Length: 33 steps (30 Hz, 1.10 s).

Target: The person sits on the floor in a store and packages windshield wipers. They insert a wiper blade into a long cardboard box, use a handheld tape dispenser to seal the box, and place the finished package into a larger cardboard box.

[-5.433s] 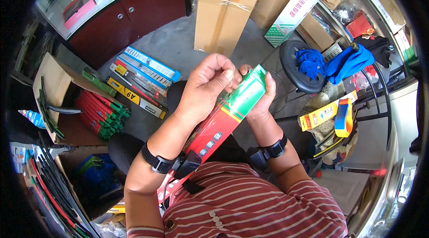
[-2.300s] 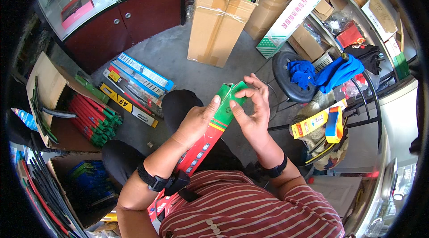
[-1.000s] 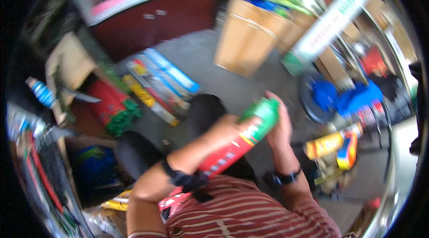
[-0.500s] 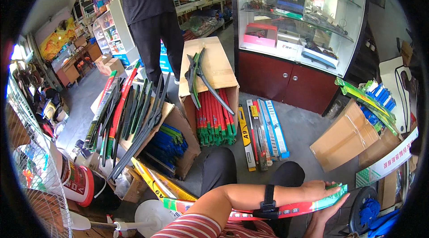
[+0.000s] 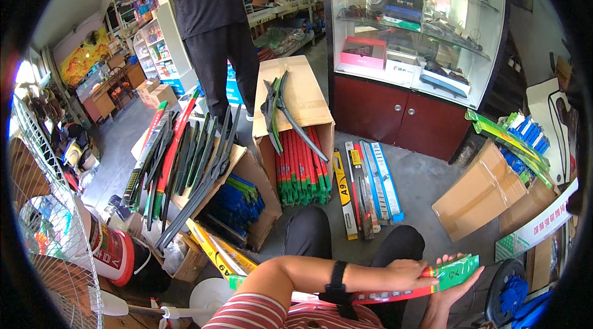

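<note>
A long red and green wiper blade package [image 5: 456, 271] lies across my lap, its green end toward the right. My right hand [image 5: 458, 289] holds that green end from below, with the thumb and fingers around its edges. My left arm reaches across my body, a black strap around the forearm. The fingers of my left hand [image 5: 409, 276] are closed on the red part of the package just beside the green end. My forearm hides much of the package's middle; a bit of its other green end shows near my striped sleeve.
An open carton [image 5: 295, 91] of red and green packages stands ahead, loose wiper blades [image 5: 290, 109] on top. More blades [image 5: 197, 162] lie across a carton at left. Flat packages [image 5: 382, 181] lie on the floor before a glass cabinet [image 5: 407, 38]. A person [image 5: 210, 38] stands beyond; a wire fan guard [image 5: 55, 224] is at left.
My left hand has slid back leftward from the tip of the package. The green end now shows more of its flat face. My view has shifted slightly.
</note>
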Available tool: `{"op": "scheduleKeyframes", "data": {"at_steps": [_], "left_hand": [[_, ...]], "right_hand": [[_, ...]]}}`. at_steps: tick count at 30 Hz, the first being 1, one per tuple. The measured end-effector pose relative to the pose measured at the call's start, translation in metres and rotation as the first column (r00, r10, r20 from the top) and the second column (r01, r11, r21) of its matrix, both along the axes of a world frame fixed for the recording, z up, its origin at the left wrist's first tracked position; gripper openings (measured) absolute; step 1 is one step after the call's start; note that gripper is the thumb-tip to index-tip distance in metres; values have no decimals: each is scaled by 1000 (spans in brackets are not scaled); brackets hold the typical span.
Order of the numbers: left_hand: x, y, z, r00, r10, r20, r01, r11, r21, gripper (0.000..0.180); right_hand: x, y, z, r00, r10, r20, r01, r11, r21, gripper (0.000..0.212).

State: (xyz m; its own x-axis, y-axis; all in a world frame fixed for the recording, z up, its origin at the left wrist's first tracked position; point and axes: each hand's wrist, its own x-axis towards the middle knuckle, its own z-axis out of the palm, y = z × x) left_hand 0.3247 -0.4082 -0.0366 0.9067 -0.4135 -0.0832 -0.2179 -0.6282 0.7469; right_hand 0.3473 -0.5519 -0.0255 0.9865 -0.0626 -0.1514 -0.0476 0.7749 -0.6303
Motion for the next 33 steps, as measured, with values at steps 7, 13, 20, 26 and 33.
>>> {"op": "scheduleKeyframes", "data": {"at_steps": [7, 13, 20, 26, 33], "left_hand": [[-25, 28, -22, 999, -24, 37, 24, 1000, 9, 64], [-17, 18, -14, 987, 26, 158, -23, 1000, -22, 62], [33, -15, -12, 810, 240, 534, -144, 966, -216, 50], [42, -3, 26, 920, 194, 342, 11, 857, -515, 41], [62, -5, 31, 973, -2, 229, 139, 800, -583, 35]], "right_hand": [[1, 0, -4, 999, 12, -31, -10, 997, 71, 66], [1, 4, -6, 999, 49, 1, -49, 997, 68, 67], [13, 7, -10, 1000, -21, -2, 21, 995, 97, 52], [14, 13, -8, 930, 261, 258, -328, 908, 261, 73], [17, 7, -24, 978, 179, 107, -201, 946, 254, 74]]}}
